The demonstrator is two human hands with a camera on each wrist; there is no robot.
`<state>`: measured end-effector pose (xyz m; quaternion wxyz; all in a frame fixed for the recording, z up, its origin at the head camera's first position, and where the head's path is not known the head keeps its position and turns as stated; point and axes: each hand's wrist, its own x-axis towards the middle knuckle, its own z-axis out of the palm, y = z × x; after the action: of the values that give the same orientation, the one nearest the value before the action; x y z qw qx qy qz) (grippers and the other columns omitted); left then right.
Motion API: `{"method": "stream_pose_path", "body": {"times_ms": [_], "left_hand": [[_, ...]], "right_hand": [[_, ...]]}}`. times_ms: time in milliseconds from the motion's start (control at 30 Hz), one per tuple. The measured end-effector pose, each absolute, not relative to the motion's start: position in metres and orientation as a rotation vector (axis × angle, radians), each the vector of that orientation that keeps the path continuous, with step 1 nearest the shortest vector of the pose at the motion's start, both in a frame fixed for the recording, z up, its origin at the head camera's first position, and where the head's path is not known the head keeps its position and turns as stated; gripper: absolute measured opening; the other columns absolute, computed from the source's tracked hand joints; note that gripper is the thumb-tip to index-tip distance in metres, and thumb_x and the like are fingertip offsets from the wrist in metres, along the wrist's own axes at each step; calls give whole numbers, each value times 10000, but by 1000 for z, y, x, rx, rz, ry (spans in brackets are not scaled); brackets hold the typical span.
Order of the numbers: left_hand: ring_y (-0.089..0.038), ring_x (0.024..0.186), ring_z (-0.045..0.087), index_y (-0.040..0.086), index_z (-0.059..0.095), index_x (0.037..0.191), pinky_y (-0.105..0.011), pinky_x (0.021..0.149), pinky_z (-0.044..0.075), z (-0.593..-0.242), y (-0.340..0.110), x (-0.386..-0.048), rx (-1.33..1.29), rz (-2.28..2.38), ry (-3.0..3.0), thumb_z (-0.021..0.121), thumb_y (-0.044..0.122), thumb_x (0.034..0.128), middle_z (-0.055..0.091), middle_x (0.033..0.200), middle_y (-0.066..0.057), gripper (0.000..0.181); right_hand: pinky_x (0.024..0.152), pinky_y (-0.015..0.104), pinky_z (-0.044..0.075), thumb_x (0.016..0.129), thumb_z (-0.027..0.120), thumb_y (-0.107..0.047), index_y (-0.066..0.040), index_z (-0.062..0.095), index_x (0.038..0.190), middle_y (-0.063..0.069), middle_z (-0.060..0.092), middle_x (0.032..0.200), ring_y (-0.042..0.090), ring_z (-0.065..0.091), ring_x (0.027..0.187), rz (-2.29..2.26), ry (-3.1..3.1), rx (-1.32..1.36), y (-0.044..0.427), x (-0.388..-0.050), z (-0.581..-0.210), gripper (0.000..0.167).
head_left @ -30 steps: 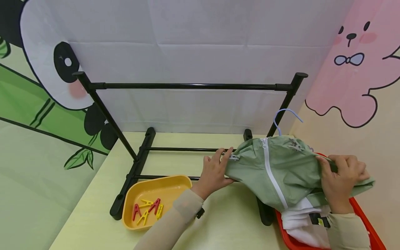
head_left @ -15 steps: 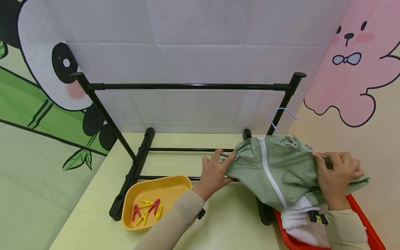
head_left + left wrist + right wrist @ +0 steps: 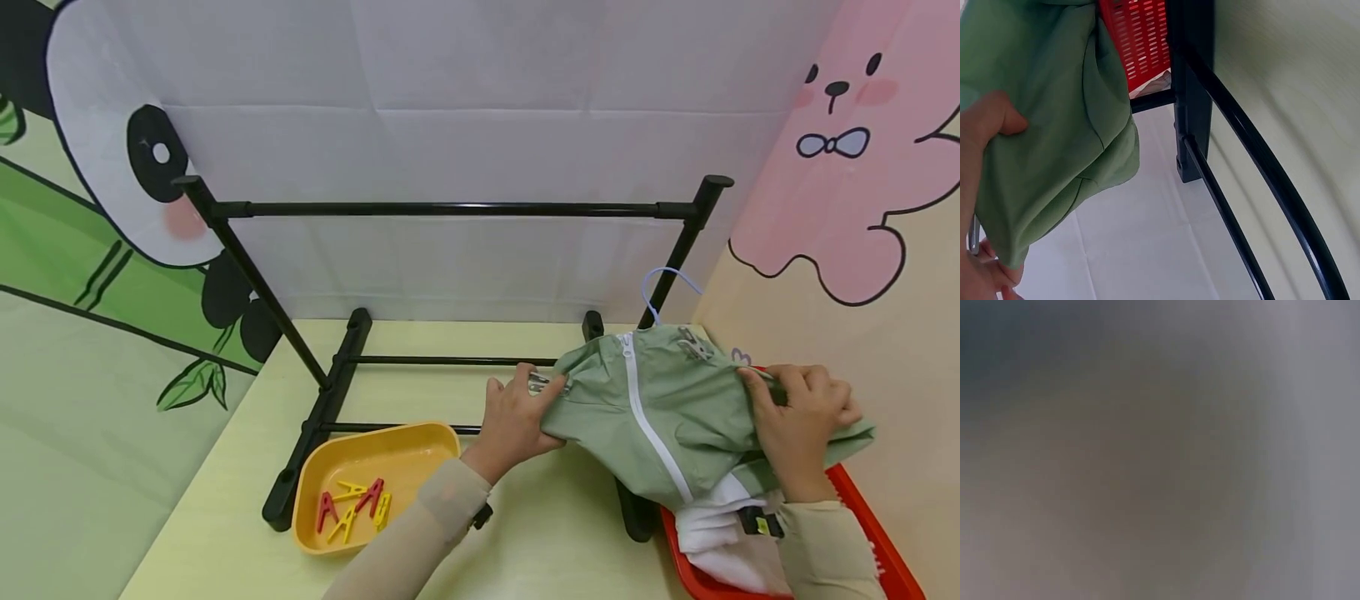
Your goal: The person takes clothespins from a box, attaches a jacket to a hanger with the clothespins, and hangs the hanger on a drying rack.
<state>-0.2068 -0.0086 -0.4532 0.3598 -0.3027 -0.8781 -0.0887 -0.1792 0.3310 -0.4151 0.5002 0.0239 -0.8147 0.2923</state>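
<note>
A green zip-up garment (image 3: 675, 408) is held up between both hands at the right of the head view, a light blue hanger hook (image 3: 647, 287) rising from its top. The left hand (image 3: 517, 421) grips its left end, thumb and fingers on the cloth; the left wrist view shows the same cloth (image 3: 1054, 144) pinched there. At the other side the right hand (image 3: 802, 425) pinches the garment's edge between thumb and fingers. The right wrist view is too blurred to show anything.
A black rack (image 3: 450, 209) stands behind on the table (image 3: 225, 500). Near its left foot is a yellow tray (image 3: 420, 450) with several red and yellow clothespins. A red basket (image 3: 892, 542) with white cloth (image 3: 720, 550) sits under the garment at the lower right.
The garment's right side and the right hand have shifted a little left. The hanger hook has moved left and slightly down. The left hand still grips the garment.
</note>
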Motion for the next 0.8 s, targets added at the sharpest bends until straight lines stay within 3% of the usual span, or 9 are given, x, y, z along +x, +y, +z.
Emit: {"method": "stream_pose_path", "body": {"times_ms": [133, 300, 433, 800], "left_hand": [[-212, 762, 595, 244, 606, 1251, -341, 560, 247, -451, -9, -206, -787, -199, -2275, 845, 595, 597, 538, 1097, -176, 780], [-185, 708, 559, 256, 602, 1249, -339, 558, 242, -449, -9, -204, -784, -149, -2282, 824, 625, 595, 538, 1055, -156, 783], [-181, 704, 526, 268, 599, 1237, -355, 575, 263, -448, -9, -204, -774, -131, -2270, 817, 632, 586, 524, 1008, -129, 778], [-186, 779, 515, 277, 625, 1235, -370, 605, 312, -447, -9, -202, -787, -115, -2294, 806, 649, 594, 517, 994, -106, 762]], "right_hand": [[805, 569, 95, 913, 546, -654, 94, 631, 902, 326, 503, 917, 555, 318, 845, 691, -2014, 64, 332, -180, -417, 753], [822, 599, 91, 955, 573, -545, 91, 628, 934, 333, 518, 965, 565, 333, 882, 698, -2079, 62, 334, -179, -419, 638], [868, 629, 86, 983, 567, -464, 76, 633, 968, 339, 538, 1033, 577, 357, 955, 713, -2152, 44, 334, -177, -419, 544], [919, 683, 78, 1033, 460, -453, 61, 611, 1103, 347, 533, 1136, 577, 354, 1076, 727, -2345, 13, 335, -173, -419, 540]]}}
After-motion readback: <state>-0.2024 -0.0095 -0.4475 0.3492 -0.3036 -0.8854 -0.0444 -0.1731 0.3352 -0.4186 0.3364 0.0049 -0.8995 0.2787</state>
